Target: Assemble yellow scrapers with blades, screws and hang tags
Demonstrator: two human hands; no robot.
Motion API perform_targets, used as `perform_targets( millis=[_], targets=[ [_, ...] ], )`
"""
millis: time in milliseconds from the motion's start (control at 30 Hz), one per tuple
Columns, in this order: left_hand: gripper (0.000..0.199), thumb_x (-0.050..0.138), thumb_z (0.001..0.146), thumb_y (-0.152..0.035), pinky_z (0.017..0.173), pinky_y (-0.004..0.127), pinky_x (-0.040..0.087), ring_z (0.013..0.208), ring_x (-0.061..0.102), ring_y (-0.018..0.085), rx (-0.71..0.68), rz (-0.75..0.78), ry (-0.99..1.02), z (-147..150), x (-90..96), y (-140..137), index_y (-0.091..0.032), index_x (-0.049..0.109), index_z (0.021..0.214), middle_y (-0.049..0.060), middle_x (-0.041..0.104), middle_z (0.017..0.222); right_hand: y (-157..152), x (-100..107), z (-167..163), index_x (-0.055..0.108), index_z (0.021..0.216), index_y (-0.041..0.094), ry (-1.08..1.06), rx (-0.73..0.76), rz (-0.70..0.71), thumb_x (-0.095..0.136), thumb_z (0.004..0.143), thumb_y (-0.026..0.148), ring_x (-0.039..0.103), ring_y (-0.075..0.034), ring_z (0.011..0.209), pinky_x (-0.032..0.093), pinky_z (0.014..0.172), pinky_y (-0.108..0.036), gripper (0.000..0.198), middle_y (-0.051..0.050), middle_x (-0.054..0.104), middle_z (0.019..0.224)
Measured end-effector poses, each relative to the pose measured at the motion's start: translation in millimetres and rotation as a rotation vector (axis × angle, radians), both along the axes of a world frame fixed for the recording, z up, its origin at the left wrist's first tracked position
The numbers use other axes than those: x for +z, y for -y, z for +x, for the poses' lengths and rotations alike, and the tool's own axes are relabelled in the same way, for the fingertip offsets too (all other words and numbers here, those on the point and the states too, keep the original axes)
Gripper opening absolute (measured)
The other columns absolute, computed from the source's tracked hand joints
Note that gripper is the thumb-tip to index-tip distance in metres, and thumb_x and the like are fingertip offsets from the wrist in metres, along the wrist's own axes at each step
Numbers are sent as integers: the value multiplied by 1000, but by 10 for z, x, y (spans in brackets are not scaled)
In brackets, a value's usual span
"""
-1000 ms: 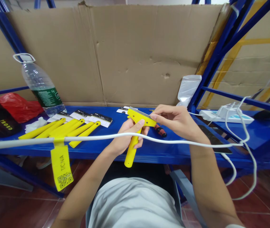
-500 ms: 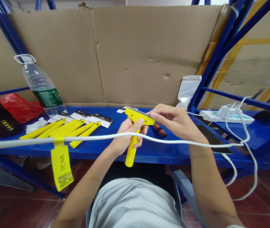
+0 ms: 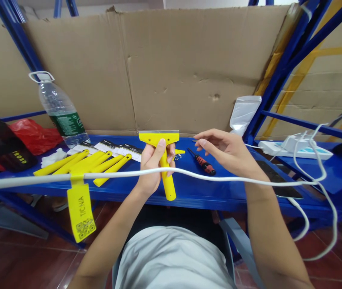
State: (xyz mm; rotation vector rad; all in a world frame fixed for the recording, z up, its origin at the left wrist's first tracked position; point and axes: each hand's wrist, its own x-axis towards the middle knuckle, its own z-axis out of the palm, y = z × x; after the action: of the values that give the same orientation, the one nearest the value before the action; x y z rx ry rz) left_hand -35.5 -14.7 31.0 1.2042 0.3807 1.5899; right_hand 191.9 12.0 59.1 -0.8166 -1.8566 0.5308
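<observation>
My left hand (image 3: 152,163) is wrapped round the handle of a yellow scraper (image 3: 169,182), its thumb on the neck. The scraper's wide head points away from me, with a thin metal blade along its far edge and a screw at each side. My right hand (image 3: 220,150) is apart from the scraper, to its right, above the table. Its thumb and index finger come together in a pinch; a small dark bit shows at the tips, too small to name. Below that hand lies a red and black screwdriver (image 3: 204,163). Small yellow and dark pieces (image 3: 179,152) lie partly hidden behind the scraper.
Several yellow handles (image 3: 110,170) and black-and-white packets (image 3: 130,151) lie at left, near a water bottle (image 3: 65,120) and red bag (image 3: 35,136). A white cable (image 3: 219,178) with a yellow tag (image 3: 81,212) crosses in front. A power strip (image 3: 294,149) and dark phone (image 3: 279,180) are at right.
My right hand has left the scraper's head and moved right. The scraper has turned from tilted to nearly level, shifting left in my left hand. The screwdriver shows more fully.
</observation>
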Motion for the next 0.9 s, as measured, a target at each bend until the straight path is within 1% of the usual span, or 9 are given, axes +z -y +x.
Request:
perform_targets(
  millis=[133, 233, 333, 433, 467, 533, 633, 733, 900],
  targets=[
    [44, 90, 93, -55, 42, 17, 43, 64, 51, 9, 51, 27, 29, -57, 53, 8, -20, 63, 93, 1, 62, 87, -61, -44, -9, 83, 115, 23, 106, -94, 56, 75, 104, 50, 80, -24, 95, 63, 87, -39, 30, -7, 86, 108],
    [43, 89, 94, -54, 42, 17, 42, 65, 50, 10, 85, 55, 52, -127, 114, 16, -20, 63, 91, 1, 62, 87, -180, -80, -13, 82, 112, 22, 264, -162, 98, 72, 103, 37, 79, -25, 96, 60, 86, -38, 20, -8, 86, 110],
    [42, 90, 94, -53, 41, 17, 41, 66, 50, 10, 120, 74, 68, -209, 191, 24, -20, 64, 89, 1, 61, 86, -379, -66, -54, 81, 111, 21, 543, -143, 52, 69, 101, 23, 79, -25, 98, 58, 87, -35, 16, -9, 86, 112],
    [43, 90, 93, -53, 40, 17, 41, 66, 50, 10, 138, 86, 75, -264, 251, 26, -20, 64, 89, 1, 60, 86, -616, -17, -161, 81, 111, 20, 838, -79, -27, 70, 100, 18, 78, -26, 101, 55, 90, -34, 16, -10, 85, 114],
    [43, 90, 93, -54, 40, 17, 40, 66, 49, 10, 137, 89, 73, -274, 261, 24, -19, 64, 89, 1, 60, 86, -692, -4, -206, 83, 109, 20, 883, -64, -50, 73, 97, 16, 77, -26, 100, 54, 88, -34, 16, -11, 85, 113],
    [44, 91, 92, -54, 41, 17, 41, 66, 50, 10, 130, 94, 62, -285, 267, 11, -19, 64, 90, 1, 61, 86, -828, 3, -293, 84, 105, 20, 934, -48, -90, 76, 93, 13, 77, -25, 95, 53, 83, -32, 16, -11, 86, 111],
    [44, 91, 92, -55, 41, 18, 41, 66, 50, 10, 117, 108, 48, -294, 250, -20, -19, 65, 91, 2, 62, 87, -980, -44, -377, 85, 99, 20, 961, -19, -130, 80, 89, 10, 77, -24, 92, 52, 81, -30, 15, -9, 86, 106],
    [44, 92, 91, -53, 41, 18, 40, 65, 50, 10, 110, 106, 49, -307, 237, -49, -20, 63, 91, 1, 62, 86, -1071, -139, -383, 84, 100, 19, 940, 8, -146, 78, 92, 13, 76, -22, 92, 51, 81, -29, 11, -8, 86, 106],
    [45, 93, 90, -53, 39, 18, 38, 62, 51, 10, 125, 74, 57, -305, 223, -104, -21, 61, 90, 1, 64, 84, -1136, -272, -308, 82, 103, 18, 856, 35, -168, 75, 97, 22, 73, -20, 88, 50, 80, -29, 10, -8, 85, 104]
  ],
)
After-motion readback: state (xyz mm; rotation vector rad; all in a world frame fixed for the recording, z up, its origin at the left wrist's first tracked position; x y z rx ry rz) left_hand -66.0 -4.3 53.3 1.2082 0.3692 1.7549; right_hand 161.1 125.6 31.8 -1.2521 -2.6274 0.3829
